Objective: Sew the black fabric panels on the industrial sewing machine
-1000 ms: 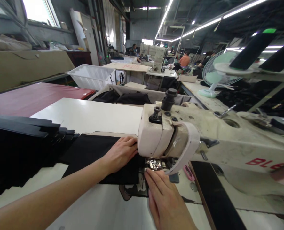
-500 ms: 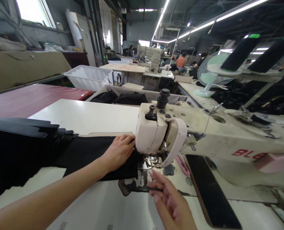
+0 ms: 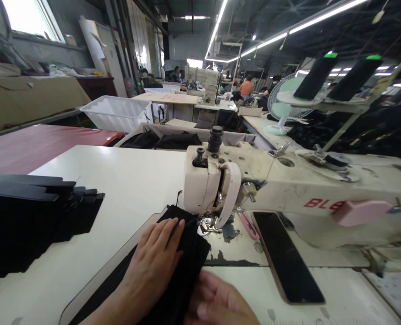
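A folded black cloth [image 3: 187, 243] lies at a slant in front of the sewing machine [image 3: 200, 180], over a pale template with a dark outline [image 3: 109, 266]. Flat on top of the cloth rests my left hand [image 3: 156, 262], its fingers stretched toward the presser foot [image 3: 210, 224]. My right hand [image 3: 217, 302] is at the cloth's right edge, slightly blurred, with its fingertips partly hidden beside the fabric. The cloth's far corner is just left of the presser foot.
Stacked black pieces [image 3: 34, 216] lie on the left of the white table [image 3: 119, 176]. Right of the needle area are pink snips [image 3: 249, 225] and a phone [image 3: 286, 257]. Behind stand a cloth-lined bin [image 3: 251, 139], a white crate [image 3: 119, 113] and a fan [image 3: 282, 104].
The black cloth has turned and come nearer, apart from the stack on the left. My left hand moved with it, closer to me. My right hand moved down to the cloth's edge.
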`<state>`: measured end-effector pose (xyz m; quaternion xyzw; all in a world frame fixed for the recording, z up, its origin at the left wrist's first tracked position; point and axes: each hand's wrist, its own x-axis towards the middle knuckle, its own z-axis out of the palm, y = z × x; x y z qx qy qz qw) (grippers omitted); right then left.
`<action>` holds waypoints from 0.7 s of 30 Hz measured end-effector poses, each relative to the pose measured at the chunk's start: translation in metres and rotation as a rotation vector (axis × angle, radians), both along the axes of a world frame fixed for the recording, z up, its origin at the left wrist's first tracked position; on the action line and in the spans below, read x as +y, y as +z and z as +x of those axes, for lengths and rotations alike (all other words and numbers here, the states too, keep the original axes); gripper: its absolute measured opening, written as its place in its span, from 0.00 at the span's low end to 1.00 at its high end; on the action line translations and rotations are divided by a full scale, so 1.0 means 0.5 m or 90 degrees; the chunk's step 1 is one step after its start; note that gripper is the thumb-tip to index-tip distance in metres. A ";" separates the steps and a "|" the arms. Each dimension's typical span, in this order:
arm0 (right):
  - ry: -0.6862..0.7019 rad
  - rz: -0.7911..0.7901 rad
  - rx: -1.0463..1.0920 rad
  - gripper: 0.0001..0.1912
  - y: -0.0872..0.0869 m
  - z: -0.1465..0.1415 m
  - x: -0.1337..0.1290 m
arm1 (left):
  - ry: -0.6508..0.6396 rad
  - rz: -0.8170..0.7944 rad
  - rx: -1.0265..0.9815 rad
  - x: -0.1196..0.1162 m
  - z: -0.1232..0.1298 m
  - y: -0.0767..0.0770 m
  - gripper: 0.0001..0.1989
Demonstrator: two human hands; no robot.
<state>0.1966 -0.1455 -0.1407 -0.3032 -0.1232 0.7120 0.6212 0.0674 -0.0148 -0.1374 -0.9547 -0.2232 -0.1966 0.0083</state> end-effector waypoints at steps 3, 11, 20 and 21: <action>-0.121 -0.043 -0.063 0.22 0.019 0.025 0.022 | -0.198 -0.194 -0.044 0.004 0.007 0.009 0.27; -0.077 -0.073 -0.160 0.20 0.035 0.046 0.051 | -0.103 -0.574 -0.110 0.032 0.081 0.043 0.14; -0.115 -0.100 -0.260 0.19 0.016 0.050 0.065 | -0.132 -0.621 -0.132 0.050 0.104 0.043 0.08; -0.117 -0.101 -0.264 0.19 0.017 0.050 0.066 | -0.127 -0.622 -0.138 0.050 0.105 0.039 0.07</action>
